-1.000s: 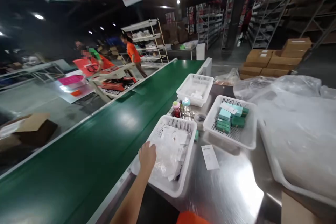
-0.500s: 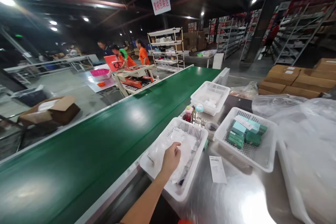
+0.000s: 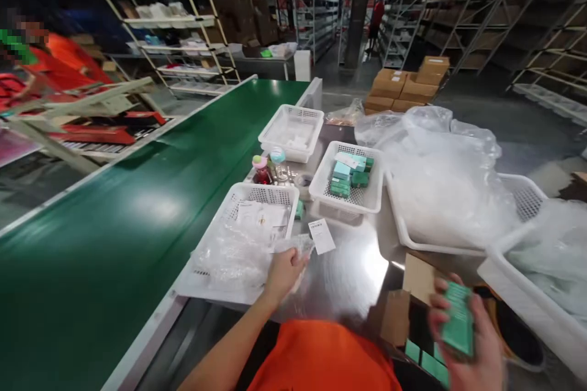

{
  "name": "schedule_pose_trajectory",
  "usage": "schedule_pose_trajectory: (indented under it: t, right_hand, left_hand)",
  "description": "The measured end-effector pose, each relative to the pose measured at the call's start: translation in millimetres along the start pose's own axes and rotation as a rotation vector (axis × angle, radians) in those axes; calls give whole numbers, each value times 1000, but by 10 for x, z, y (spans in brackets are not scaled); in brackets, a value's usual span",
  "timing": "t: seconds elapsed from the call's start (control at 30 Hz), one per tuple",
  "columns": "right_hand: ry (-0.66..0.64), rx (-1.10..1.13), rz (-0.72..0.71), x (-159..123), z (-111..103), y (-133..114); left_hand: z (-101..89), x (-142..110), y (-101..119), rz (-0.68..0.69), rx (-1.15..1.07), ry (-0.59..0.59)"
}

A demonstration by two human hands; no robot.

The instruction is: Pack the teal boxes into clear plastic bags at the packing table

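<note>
My left hand (image 3: 283,269) is closed on a clear plastic bag (image 3: 293,247) at the right edge of a white basket (image 3: 202,275) filled with more clear bags. My right hand (image 3: 463,342) is at the lower right, wrapped round a small green box (image 3: 457,317). Below it an open cardboard carton (image 3: 398,311) shows more green boxes (image 3: 424,359). A paper slip (image 3: 321,236) lies on the steel table (image 3: 353,269) just beyond my left hand.
A green conveyor belt (image 3: 137,208) runs along the left. Behind are a basket of green boxes (image 3: 353,178), an almost empty white basket (image 3: 291,129), small bottles (image 3: 268,166) and a tape roll (image 3: 303,182). Large white trays with plastic film (image 3: 440,177) fill the right. People in orange work far left.
The view swung down and right. My left hand drew a clear bag from the basket toward its right edge. My right hand came into view holding a green box.
</note>
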State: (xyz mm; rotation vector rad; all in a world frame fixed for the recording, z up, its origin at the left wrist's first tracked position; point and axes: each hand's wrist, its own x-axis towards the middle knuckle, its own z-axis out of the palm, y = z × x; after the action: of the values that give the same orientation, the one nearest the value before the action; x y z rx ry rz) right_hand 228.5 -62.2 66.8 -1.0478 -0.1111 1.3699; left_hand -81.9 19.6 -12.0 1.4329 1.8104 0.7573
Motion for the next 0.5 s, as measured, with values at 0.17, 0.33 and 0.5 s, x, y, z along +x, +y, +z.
schedule_pose_trajectory:
  t: [0.17, 0.33, 0.5]
  right_hand:
    - [-233, -145, 409, 30, 526, 759]
    - [-350, -334, 393, 138, 574, 1256]
    - [-457, -970, -52, 369, 263, 1523]
  left_hand:
    - [403, -182, -1, 55, 10, -144]
    - [643, -263, -128, 69, -102, -345]
    - [595, -224, -154, 13, -142, -254]
